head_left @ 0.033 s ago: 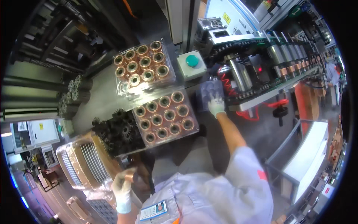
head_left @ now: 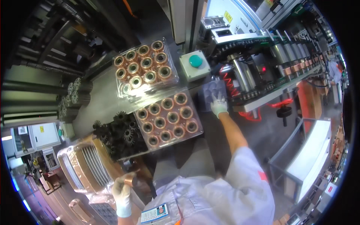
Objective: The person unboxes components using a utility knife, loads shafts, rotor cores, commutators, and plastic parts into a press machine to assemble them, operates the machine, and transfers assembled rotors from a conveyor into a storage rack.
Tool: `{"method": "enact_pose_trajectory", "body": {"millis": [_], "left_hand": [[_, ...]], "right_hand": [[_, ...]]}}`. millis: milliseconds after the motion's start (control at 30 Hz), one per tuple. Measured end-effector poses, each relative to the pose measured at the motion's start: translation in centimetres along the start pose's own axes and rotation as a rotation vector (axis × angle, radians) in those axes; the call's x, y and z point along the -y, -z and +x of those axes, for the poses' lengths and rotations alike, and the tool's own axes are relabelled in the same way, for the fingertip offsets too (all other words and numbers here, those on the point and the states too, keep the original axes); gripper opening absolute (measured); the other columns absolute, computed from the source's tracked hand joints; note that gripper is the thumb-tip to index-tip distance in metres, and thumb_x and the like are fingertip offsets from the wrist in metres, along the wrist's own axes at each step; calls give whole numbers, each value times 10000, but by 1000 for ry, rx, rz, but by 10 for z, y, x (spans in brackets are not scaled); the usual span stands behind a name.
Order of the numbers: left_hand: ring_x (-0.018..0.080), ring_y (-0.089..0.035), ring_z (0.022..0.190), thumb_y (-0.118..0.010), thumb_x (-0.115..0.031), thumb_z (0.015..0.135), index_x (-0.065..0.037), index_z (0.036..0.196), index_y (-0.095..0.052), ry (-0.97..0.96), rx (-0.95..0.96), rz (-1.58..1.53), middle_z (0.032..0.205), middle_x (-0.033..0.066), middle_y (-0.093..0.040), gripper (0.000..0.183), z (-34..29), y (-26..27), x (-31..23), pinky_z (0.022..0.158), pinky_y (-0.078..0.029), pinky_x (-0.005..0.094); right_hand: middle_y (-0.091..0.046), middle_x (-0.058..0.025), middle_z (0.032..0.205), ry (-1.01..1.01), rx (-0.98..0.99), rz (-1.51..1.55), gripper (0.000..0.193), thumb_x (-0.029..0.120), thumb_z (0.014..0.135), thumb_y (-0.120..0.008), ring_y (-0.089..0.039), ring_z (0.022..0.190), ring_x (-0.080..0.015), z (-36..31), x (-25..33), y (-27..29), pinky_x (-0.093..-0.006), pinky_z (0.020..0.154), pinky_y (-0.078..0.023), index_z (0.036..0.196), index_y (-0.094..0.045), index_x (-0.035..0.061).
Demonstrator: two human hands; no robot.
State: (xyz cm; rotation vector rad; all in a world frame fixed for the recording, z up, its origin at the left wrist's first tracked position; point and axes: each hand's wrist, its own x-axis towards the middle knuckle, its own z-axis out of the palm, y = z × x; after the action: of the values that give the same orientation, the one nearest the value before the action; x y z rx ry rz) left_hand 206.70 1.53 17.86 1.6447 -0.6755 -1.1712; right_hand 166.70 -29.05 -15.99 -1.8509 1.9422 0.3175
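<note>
My left hand [head_left: 122, 195], in a white glove, is low at the left in front of my body. Its fingers are closed round a copper commutator [head_left: 129, 179], a short shiny cylinder. To the right, my gloved right hand [head_left: 219, 106] reaches forward with fingers spread over a translucent grey plastic tray [head_left: 212, 88] beside the conveyor. Two clear trays lie between the hands and farther off: a near tray [head_left: 200, 132] and a far tray [head_left: 173, 80]. Both hold rows of ring-shaped copper commutators with dark centres.
Dark slotted rotor cores [head_left: 123, 131] crowd left of the near tray; more cores [head_left: 77, 92] stand farther left. A box with a green button [head_left: 195, 61] sits behind the grey tray. The conveyor [head_left: 270, 93] carries metal shafts. A wrapped carton [head_left: 77, 165] stands at lower left.
The view has shifted slightly. My left hand has turned a little, tilting the commutator in its fingers. The right hand stays over the grey tray.
</note>
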Motion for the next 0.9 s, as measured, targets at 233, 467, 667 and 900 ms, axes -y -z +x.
{"method": "enact_pose_trajectory", "body": {"millis": [233, 467, 667, 900], "left_hand": [[172, -664, 872, -794, -396, 879, 51, 1120, -606, 165, -22, -28, 1191, 214, -684, 541, 30, 28, 4, 814, -543, 298], [154, -660, 989, -732, -238, 941, 64, 1125, -650, 147, 112, -36, 1234, 161, -687, 363, 38, 9, -7, 900, -527, 288], [204, -665, 1080, -785, -344, 896, 57, 1097, -626, 64, 35, -170, 1288, 215, -646, 476, 30, 39, -33, 928, -553, 341], [194, -685, 979, -731, -250, 946, 44, 1117, -641, -25, 40, -337, 1260, 180, -654, 352, 79, 70, -54, 881, -593, 380]], "right_hand": [[-115, -197, 1670, 45, 163, -153, 615, 230, 938, -575, -254, 1471, -490, 14, 12, -46, -676, 1123, -309, 1521, -418, 346], [-146, -254, 1642, 82, 214, -112, 638, 240, 893, -589, -284, 1446, -504, 17, -9, -17, -635, 1105, -346, 1512, -440, 278], [-627, -266, 1296, 351, 425, -261, 419, 342, 905, -605, -633, 1133, -420, -114, 25, 81, -486, 991, -503, 1205, -693, 62], [-720, -125, 1197, 842, 418, 790, 398, 182, 926, -674, -679, 1096, -191, -199, 272, 330, -338, 980, -516, 1280, -659, 3]]}}
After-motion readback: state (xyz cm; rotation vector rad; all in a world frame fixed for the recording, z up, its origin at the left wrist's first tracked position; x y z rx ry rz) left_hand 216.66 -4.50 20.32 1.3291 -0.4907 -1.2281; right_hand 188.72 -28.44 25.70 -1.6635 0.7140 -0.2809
